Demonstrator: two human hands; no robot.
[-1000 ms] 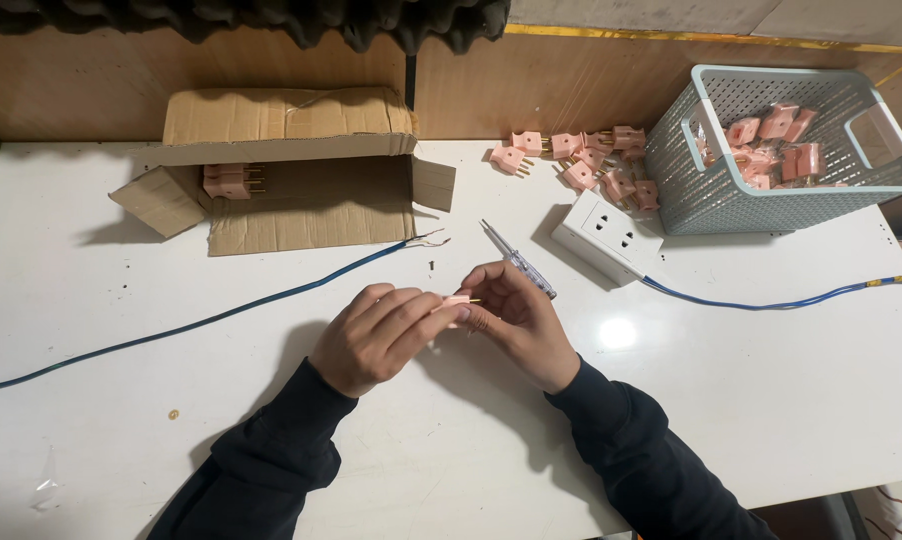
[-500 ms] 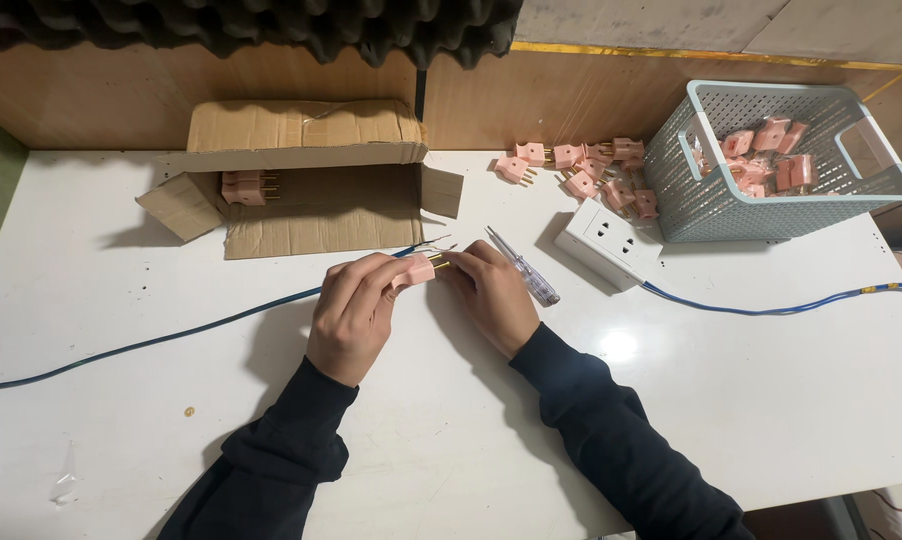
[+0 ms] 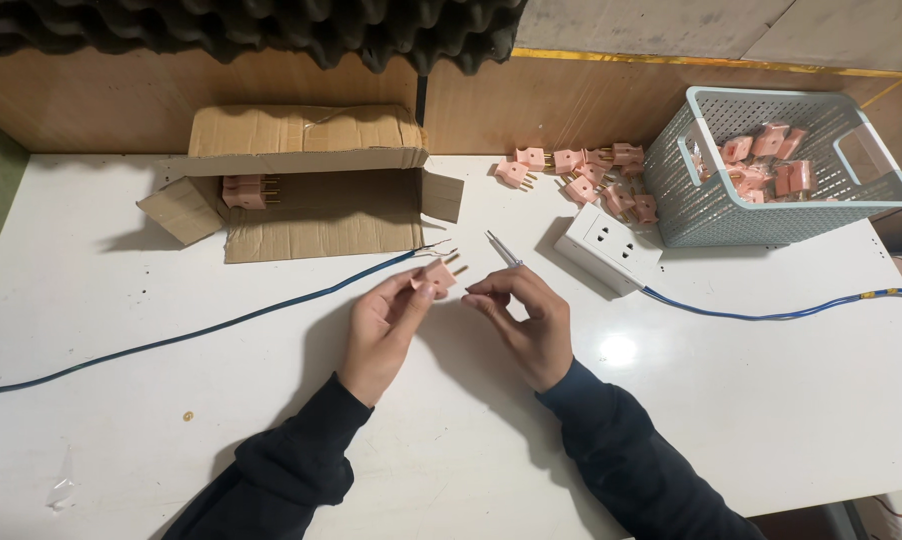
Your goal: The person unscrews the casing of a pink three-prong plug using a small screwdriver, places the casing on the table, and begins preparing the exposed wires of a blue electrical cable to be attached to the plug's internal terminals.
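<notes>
My left hand (image 3: 386, 325) pinches a small pink two-pin plug (image 3: 439, 273) between thumb and fingertips, its brass pins pointing up and right. Just to the right, my right hand (image 3: 526, 325) hovers with fingers curled and slightly apart, holding nothing that I can see. A screwdriver (image 3: 502, 248) lies on the white table (image 3: 771, 400) just beyond my right fingers. The bare end of a blue cable (image 3: 221, 325) rests close to the plug.
An open cardboard box (image 3: 311, 185) lying on its side holds pink plugs (image 3: 249, 191). Loose pink plugs (image 3: 581, 175) are heaped beside a pale mesh basket (image 3: 771, 170) with more inside. A white socket block (image 3: 608, 245) trails a second blue cable (image 3: 771, 312).
The two hands were joined around the plug; now they have parted. The left hand keeps the plug and the right hand has drawn back to the right.
</notes>
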